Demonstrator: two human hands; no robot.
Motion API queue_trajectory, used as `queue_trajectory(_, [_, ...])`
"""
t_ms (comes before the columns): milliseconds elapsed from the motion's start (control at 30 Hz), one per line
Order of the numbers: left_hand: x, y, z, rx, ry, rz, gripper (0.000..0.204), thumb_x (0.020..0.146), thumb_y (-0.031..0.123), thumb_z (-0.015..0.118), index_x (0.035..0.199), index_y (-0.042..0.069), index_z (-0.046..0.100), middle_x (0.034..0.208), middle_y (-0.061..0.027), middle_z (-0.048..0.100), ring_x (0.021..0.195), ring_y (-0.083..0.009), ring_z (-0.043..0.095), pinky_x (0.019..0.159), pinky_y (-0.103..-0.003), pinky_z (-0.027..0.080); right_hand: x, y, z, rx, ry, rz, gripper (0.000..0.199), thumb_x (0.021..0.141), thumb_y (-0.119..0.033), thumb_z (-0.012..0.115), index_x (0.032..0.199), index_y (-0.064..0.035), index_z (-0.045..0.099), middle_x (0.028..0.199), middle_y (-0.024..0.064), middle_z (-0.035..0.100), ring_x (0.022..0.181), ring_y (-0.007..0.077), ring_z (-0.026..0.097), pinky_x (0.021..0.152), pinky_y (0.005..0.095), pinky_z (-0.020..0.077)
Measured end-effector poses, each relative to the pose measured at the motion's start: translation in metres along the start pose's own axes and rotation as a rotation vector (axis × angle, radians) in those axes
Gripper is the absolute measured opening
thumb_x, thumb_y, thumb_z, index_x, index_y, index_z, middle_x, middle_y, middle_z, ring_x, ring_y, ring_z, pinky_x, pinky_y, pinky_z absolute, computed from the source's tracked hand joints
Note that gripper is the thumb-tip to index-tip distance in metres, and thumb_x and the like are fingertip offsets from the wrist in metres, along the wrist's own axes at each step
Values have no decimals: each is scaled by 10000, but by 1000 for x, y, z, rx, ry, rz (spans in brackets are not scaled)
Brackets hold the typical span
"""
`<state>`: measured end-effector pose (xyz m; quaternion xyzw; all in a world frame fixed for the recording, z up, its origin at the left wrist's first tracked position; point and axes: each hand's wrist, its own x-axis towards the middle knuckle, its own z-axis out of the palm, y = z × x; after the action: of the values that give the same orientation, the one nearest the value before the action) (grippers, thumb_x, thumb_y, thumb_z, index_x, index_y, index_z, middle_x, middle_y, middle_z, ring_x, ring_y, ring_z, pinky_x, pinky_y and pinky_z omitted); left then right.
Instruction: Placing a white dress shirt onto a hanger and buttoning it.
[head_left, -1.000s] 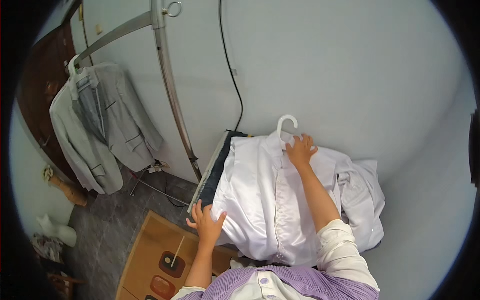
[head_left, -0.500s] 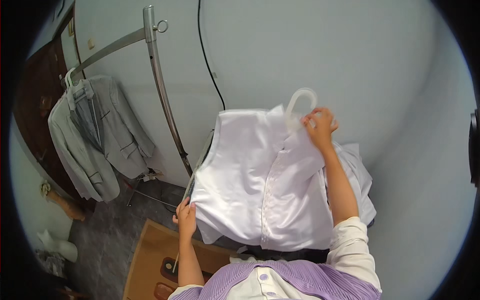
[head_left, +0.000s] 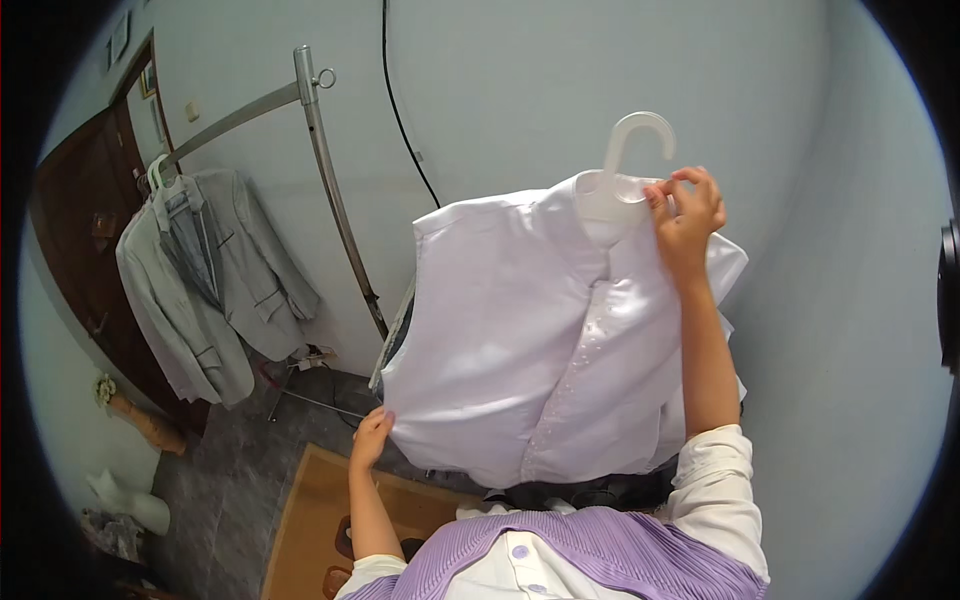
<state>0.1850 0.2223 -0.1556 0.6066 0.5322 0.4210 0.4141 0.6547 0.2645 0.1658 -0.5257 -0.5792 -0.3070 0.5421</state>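
A white satin sleeveless vest [head_left: 490, 320] with a beaded front edge is spread out before me on a white plastic hanger [head_left: 640, 125]. The hanger's hook rises above the collar. My right hand [head_left: 688, 215] pinches the collar beside the hook, thumb against bent fingers. At the lower left edge of the vest, my left hand [head_left: 373, 437] grips the fabric at its side. More white fabric shows behind the vest on the right, and what lies beneath is mostly hidden.
A metal clothes rack [head_left: 325, 170] stands to the left, with a grey jacket [head_left: 205, 280] on it. A brown mat [head_left: 300, 510] lies on the dark tiled floor [head_left: 225, 500]. A white mannequin piece [head_left: 135, 505] is at the far left. Pale walls [head_left: 540, 90] close off the back and right.
My right hand has moved up and to the right, raising the collar and hanger hook. The vest is now lifted and tilted, and my left hand sits slightly lower.
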Motion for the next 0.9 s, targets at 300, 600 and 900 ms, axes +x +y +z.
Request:
queue_trajectory(300, [1,225,36,560,638,607,325,858,298,605,1142,140,593,1356,-87,424,1256,-262,364,1035,-476,147,-41,-74,0,157,-286,-124,162,834,-265,659,779,-113,674,1117,55,511,1271,311,321,990,586,152])
queue_trajectory(600, [7,353,47,786,390,835,326,855,369,614,998,78,648,1309,-66,477,1248,-241,368,979,-581,126,-81,-123,-23,349,-515,-198,167,820,-285,680,780,-125,652,1100,30,502,1269,307,325,989,561,150])
queue_trajectory(900, [24,352,66,660,478,1118,123,830,190,648,737,114,676,1276,-13,496,1180,-221,415,964,-557,145,-109,-65,-64,22,-441,-286,304,874,-372,569,934,-81,628,1091,74,571,1123,231,497,991,567,217])
